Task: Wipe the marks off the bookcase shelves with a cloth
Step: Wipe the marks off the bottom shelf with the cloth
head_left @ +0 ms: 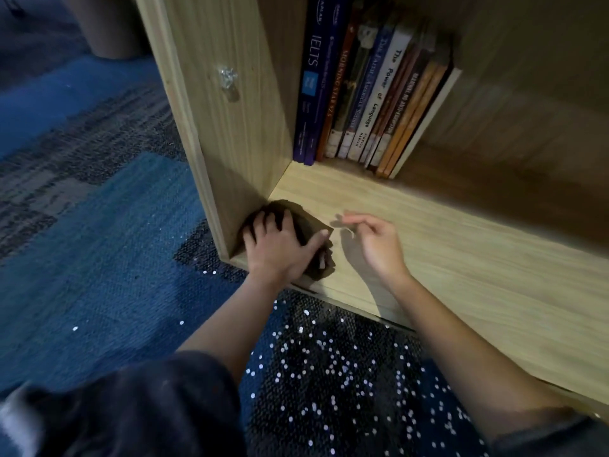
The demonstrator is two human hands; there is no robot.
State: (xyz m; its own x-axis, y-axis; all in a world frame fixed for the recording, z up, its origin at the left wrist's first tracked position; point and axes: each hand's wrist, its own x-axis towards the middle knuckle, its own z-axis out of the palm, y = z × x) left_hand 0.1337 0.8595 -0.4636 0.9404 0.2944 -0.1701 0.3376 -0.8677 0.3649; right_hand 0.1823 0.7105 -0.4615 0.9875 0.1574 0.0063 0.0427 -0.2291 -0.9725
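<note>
cloth (298, 225) in shelf (461, 258) left corner, books (369, 94) behind, seemingly upright

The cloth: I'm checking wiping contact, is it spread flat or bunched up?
Bunched. The cloth lies crumpled under the left hand, in the left corner of the shelf; one flat corner pokes out.

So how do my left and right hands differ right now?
The left hand presses flat on the cloth in the shelf corner; the right hand touches no cloth. The left fingers are spread, the right fingers loosely curled. Both reach over the bottom shelf.
</note>
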